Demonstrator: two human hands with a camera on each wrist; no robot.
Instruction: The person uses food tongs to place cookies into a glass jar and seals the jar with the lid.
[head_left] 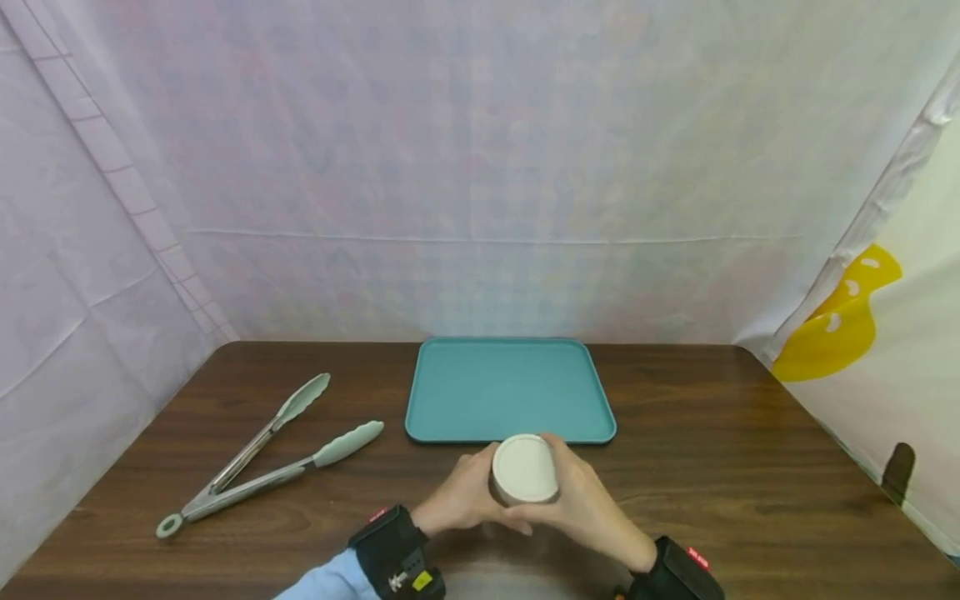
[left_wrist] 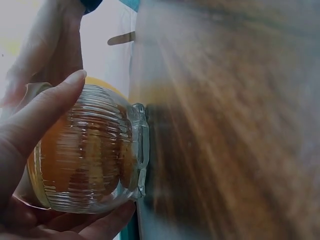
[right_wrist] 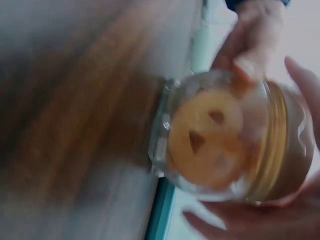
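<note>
A ribbed glass jar (head_left: 525,471) with a white lid is held upright on the tabletop (head_left: 712,433), just before the teal tray (head_left: 510,387), clasped by left hand (head_left: 461,500) and right hand (head_left: 581,504); slick glass could be tipped if one grip loosens.

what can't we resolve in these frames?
- Jar body, head view: hidden by its lid and both hands; contents unseen there.
- Jar contents, right wrist view: motion blur, identity unclear.
- Left hand and right hand fingertips, head view: hidden behind the jar.
- Tray, wrist views: only an edge sliver.
</note>
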